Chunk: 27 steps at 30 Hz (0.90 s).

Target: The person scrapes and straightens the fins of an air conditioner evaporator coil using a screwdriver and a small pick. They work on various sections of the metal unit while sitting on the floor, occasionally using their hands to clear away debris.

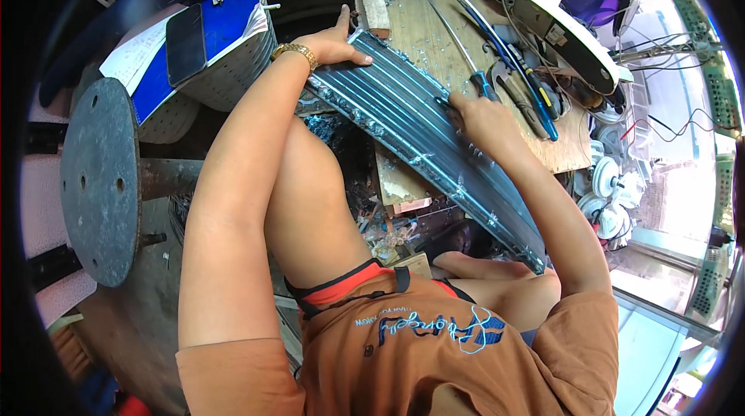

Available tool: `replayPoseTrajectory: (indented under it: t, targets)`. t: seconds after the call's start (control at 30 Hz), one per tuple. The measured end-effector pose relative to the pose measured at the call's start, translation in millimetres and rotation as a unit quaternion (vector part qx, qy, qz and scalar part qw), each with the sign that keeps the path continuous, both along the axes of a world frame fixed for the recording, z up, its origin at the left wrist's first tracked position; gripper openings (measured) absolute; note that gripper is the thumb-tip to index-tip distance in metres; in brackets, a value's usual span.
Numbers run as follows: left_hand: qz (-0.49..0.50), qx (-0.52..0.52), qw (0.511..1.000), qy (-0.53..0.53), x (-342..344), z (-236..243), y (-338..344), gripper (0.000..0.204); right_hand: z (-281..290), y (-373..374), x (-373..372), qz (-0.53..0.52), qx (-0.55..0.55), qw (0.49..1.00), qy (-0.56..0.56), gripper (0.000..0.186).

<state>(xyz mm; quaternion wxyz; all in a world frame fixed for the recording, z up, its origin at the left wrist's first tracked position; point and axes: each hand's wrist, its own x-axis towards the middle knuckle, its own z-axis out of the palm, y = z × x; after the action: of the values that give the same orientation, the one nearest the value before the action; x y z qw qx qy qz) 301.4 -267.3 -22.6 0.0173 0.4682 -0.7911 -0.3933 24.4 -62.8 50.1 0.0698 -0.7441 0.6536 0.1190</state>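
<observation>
A long grey ribbed panel (403,105) lies slanting from the bench edge down toward my right knee, with shiny ridges along its length and ragged, crumpled edges. My left hand (334,45), with a gold watch at the wrist, grips its far left end. The thumb presses on the ridges while a finger stretches past the end. Over the panel's right edge, my right hand (477,115) is closed in a fist. A small dark piece shows at its fingers; I cannot make out what it is.
Beyond my right hand, a blue-handled screwdriver (483,84), pliers (518,105) and other long tools lie on the wooden bench (419,36). A phone (186,45) rests on a blue folder at left, near a round metal disc (101,183). White spools (609,183) crowd the right.
</observation>
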Motion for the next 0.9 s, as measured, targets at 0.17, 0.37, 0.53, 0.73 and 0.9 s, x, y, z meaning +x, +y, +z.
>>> replayPoseTrajectory:
  t: [0.17, 0.37, 0.53, 0.73, 0.9]
  targets:
    - [0.009, 0.008, 1.0, 0.001, 4, 1, -1, 0.147, 4, 17, -5, -0.006, -0.007, 1.0, 0.0, 0.021]
    - [0.021, 0.047, 0.998, 0.03, 4, 7, 4, 0.146, -1, 25, -11, -0.037, 0.0, 0.999, -0.021, 0.023]
    - [0.014, 0.025, 0.999, 0.031, -3, 6, 3, 0.148, 4, 9, -52, -0.036, -0.089, 0.963, -0.251, 0.028]
    - [0.022, 0.032, 0.999, 0.029, 1, 1, 1, 0.147, 16, -62, 14, -0.048, -0.065, 0.99, -0.12, 0.028]
    - [0.024, 0.06, 0.998, 0.02, -6, 10, 3, 0.146, -1, -105, 63, -0.016, -0.073, 0.994, -0.075, 0.027]
